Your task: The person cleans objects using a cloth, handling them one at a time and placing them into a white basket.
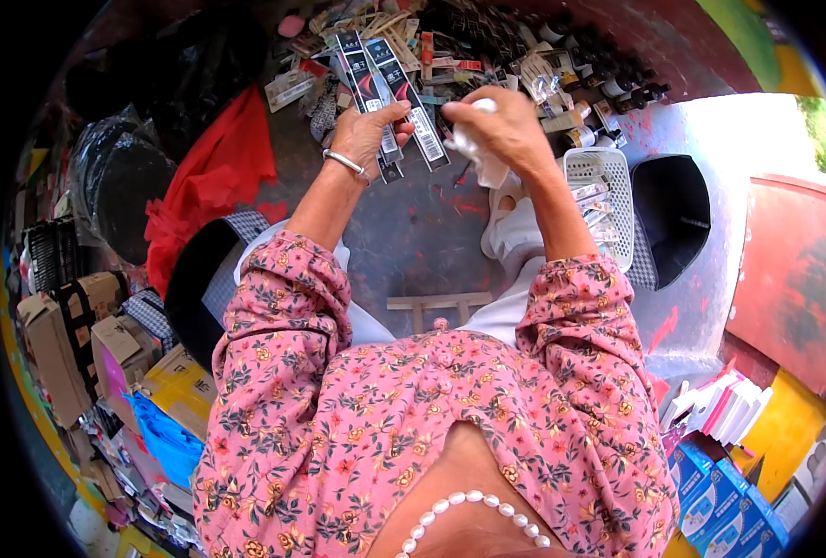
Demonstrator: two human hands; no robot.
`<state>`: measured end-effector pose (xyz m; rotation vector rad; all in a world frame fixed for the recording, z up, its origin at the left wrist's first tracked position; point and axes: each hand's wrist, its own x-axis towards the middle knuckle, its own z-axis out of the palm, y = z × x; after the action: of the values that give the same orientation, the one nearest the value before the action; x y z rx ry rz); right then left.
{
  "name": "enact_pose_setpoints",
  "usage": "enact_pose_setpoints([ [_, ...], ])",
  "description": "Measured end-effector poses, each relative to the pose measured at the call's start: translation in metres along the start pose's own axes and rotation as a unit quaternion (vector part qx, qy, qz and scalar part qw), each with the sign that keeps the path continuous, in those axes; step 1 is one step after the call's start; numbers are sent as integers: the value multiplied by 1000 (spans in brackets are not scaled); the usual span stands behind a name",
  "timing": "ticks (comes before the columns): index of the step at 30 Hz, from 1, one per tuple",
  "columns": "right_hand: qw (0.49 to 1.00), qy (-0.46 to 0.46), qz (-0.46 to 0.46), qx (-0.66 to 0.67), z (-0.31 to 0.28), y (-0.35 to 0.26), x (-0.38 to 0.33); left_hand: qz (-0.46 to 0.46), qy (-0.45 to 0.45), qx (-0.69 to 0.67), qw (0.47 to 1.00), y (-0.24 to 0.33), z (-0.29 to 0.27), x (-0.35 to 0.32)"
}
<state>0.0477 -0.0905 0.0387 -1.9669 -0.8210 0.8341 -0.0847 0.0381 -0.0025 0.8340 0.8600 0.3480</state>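
Note:
My left hand [364, 138] is closed around several long, flat black packages [400, 86] with silver edges and red marks. They stick out past my fingers in a loose fan, pointing away from me. A silver bangle [346, 166] circles the left wrist. To the right of the packages, my right hand [513, 132] is closed on a crumpled white cloth or tissue [483, 160]. Part of the cloth hangs below the fingers, and the hand is slightly blurred. The cloth and the packages are close but appear apart.
A heap of mixed small packages [292, 88] spreads along the far side, with dark bottles [622, 86] at its right. Near my right forearm stands a white plastic basket [625, 223] beside a black container [678, 219]. Red cloth [210, 191] and cardboard boxes [55, 344] are at left.

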Motion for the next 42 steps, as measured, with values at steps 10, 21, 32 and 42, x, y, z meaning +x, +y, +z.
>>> enact_pose_setpoints([
  [10, 960, -258, 57, 91, 2, -9, -9, -11, -110, -13, 994, 26, -3, -4],
  [21, 982, 112, -121, 93, 14, -15, 0, 84, 43, 75, 993, 0, -3, 5],
  [32, 966, -42, 1, -257, -18, 9, -16, 59, -16, 16, 998, 27, -22, 8],
  [42, 976, -200, 50, 74, 5, -17, -9, 21, -157, 58, 986, 20, 0, -11],
])
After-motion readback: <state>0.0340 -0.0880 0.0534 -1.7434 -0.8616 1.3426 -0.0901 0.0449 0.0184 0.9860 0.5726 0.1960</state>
